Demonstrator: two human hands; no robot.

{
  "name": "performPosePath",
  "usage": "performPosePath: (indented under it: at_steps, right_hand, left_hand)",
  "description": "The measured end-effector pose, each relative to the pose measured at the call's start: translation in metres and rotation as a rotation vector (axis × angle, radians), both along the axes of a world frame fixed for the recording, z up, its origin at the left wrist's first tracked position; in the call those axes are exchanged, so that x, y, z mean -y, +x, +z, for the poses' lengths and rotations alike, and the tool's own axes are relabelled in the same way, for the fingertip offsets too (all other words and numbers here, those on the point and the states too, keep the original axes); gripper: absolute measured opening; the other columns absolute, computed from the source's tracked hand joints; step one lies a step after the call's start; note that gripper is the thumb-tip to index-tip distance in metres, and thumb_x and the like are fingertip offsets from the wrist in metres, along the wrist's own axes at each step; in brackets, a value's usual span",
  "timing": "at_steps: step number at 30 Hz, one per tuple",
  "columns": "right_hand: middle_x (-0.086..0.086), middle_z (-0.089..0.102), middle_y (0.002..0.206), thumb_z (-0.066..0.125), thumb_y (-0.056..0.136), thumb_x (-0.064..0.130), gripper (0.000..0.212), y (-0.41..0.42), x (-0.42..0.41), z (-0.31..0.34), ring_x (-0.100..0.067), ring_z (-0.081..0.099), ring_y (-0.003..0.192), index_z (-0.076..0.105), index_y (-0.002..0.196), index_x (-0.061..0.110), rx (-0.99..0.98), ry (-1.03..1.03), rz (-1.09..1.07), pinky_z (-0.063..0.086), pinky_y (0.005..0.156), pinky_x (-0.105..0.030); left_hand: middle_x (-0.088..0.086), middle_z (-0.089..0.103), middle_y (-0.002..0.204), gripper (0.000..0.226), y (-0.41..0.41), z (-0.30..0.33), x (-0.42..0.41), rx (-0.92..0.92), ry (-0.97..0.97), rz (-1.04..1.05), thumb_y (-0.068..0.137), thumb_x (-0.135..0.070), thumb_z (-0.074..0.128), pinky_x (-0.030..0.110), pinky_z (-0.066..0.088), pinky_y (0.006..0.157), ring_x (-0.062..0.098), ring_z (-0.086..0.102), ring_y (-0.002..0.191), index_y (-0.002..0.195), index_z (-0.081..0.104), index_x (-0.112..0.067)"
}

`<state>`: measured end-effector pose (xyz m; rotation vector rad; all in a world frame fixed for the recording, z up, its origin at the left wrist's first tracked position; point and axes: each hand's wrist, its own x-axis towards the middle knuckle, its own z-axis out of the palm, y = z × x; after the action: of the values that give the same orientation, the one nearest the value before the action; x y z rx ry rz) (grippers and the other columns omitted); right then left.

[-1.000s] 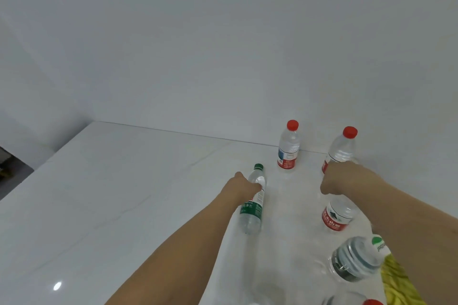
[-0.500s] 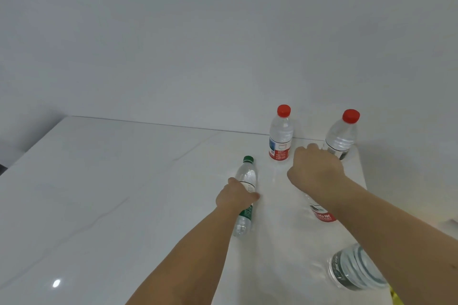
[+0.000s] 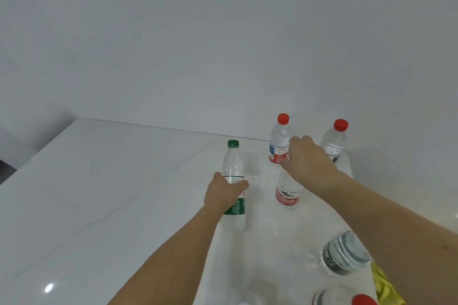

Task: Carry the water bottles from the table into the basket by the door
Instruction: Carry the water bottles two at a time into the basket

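Risk starts left: left hand (image 3: 226, 193) grips the green-cap bottle (image 3: 233, 181) mid-worktop (image 3: 99, 193), sound enough. Right hand (image 3: 306, 158), fingers spread and holding nothing, reaches over the red-label bottle (image 3: 287, 193) toward the far-edge bottle (image 3: 280, 141); a brush could topple either.

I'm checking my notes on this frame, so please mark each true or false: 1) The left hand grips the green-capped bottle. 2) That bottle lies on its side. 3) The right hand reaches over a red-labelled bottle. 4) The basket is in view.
1) True: the left hand grips the green-capped bottle.
2) False: it stands upright on the table.
3) True: the right hand is above the red-labelled bottle.
4) False: no basket shows.
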<state>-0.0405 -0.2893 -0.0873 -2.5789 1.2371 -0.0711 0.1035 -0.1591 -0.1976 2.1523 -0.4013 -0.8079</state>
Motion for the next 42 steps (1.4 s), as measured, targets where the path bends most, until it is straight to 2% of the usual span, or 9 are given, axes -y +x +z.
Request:
performPosePath:
  at_steps: [3, 8, 12, 15, 19, 26, 30, 35, 42]
  right_hand:
    - [-0.012, 0.046, 0.103, 0.056, 0.092, 0.030, 0.029, 0.003, -0.023, 0.048, -0.027, 0.047, 0.073, 0.049, 0.105, 0.005, 0.113, -0.043, 0.038, 0.038, 0.065, -0.032]
    - [-0.010, 0.049, 0.099, 0.054, 0.090, 0.026, 0.019, -0.002, -0.064, 0.136, -0.030, 0.055, 0.078, 0.056, 0.093, 0.008, 0.372, -0.077, 0.041, 0.046, 0.067, -0.034]
    - [-0.009, 0.051, 0.097, 0.053, 0.089, 0.025, 0.017, 0.000, -0.110, 0.201, -0.028, 0.054, 0.080, 0.058, 0.089, 0.008, 0.476, -0.143, 0.099, 0.043, 0.066, -0.032]
    - [-0.009, 0.052, 0.098, 0.054, 0.089, 0.025, 0.020, 0.008, -0.148, 0.237, -0.028, 0.054, 0.083, 0.060, 0.093, 0.007, 0.519, -0.183, 0.121, 0.041, 0.067, -0.032]
    - [-0.010, 0.058, 0.097, 0.056, 0.085, 0.027, 0.020, 0.025, -0.199, 0.267, -0.028, 0.056, 0.083, 0.062, 0.091, 0.008, 0.542, -0.213, 0.116, 0.039, 0.065, -0.030]
    - [-0.008, 0.062, 0.095, 0.058, 0.083, 0.025, 0.017, 0.093, -0.290, 0.284, -0.025, 0.060, 0.080, 0.063, 0.085, 0.009, 0.524, -0.212, 0.114, 0.043, 0.062, -0.029]
    - [-0.008, 0.064, 0.092, 0.059, 0.083, 0.023, 0.019, 0.133, -0.329, 0.290, -0.026, 0.061, 0.081, 0.064, 0.084, 0.005, 0.511, -0.201, 0.107, 0.048, 0.064, -0.031]
    - [-0.010, 0.065, 0.090, 0.060, 0.082, 0.023, 0.022, 0.182, -0.364, 0.293, -0.028, 0.063, 0.082, 0.065, 0.087, 0.002, 0.470, -0.209, 0.178, 0.052, 0.066, -0.035]
    - [-0.009, 0.062, 0.092, 0.060, 0.081, 0.024, 0.021, 0.266, -0.414, 0.289, -0.028, 0.060, 0.082, 0.062, 0.086, 0.005, 0.396, -0.217, 0.314, 0.048, 0.064, -0.033]
  left_hand:
    - [0.006, 0.067, 0.098, 0.049, -0.003, 0.059, -0.021, -0.001, -0.185, 0.032, 0.064, -0.035, 0.076, 0.045, 0.060, 0.080, 0.021, 0.069, 0.086, 0.105, 0.053, -0.019]
    - [0.002, 0.067, 0.099, 0.043, -0.014, 0.176, -0.071, 0.143, -0.421, 0.081, 0.070, -0.024, 0.077, 0.038, 0.059, 0.077, 0.019, 0.069, 0.089, 0.106, 0.053, -0.024]
    - [-0.002, 0.066, 0.099, 0.042, -0.025, 0.251, -0.126, 0.269, -0.556, 0.157, 0.071, -0.025, 0.077, 0.033, 0.057, 0.074, 0.016, 0.067, 0.090, 0.105, 0.052, -0.026]
    - [-0.006, 0.067, 0.097, 0.043, -0.027, 0.285, -0.168, 0.339, -0.634, 0.223, 0.067, -0.034, 0.077, 0.039, 0.059, 0.078, 0.014, 0.068, 0.088, 0.103, 0.053, -0.029]
    - [-0.010, 0.068, 0.092, 0.044, -0.017, 0.311, -0.223, 0.442, -0.641, 0.239, 0.064, -0.047, 0.074, 0.044, 0.059, 0.079, 0.013, 0.068, 0.085, 0.099, 0.052, -0.032]
    - [-0.013, 0.065, 0.088, 0.043, 0.048, 0.335, -0.309, 0.623, -0.540, 0.157, 0.068, -0.051, 0.070, 0.040, 0.059, 0.075, 0.008, 0.065, 0.081, 0.100, 0.048, -0.033]
    - [-0.012, 0.065, 0.088, 0.043, 0.091, 0.336, -0.349, 0.655, -0.493, 0.144, 0.068, -0.050, 0.070, 0.039, 0.059, 0.073, 0.007, 0.064, 0.079, 0.101, 0.048, -0.032]
    - [-0.014, 0.065, 0.087, 0.043, 0.136, 0.325, -0.394, 0.658, -0.469, 0.229, 0.067, -0.049, 0.071, 0.038, 0.058, 0.073, 0.007, 0.064, 0.080, 0.100, 0.049, -0.033]
    - [-0.013, 0.065, 0.087, 0.042, 0.207, 0.321, -0.461, 0.677, -0.431, 0.335, 0.067, -0.048, 0.072, 0.036, 0.056, 0.073, 0.010, 0.064, 0.082, 0.099, 0.051, -0.032]
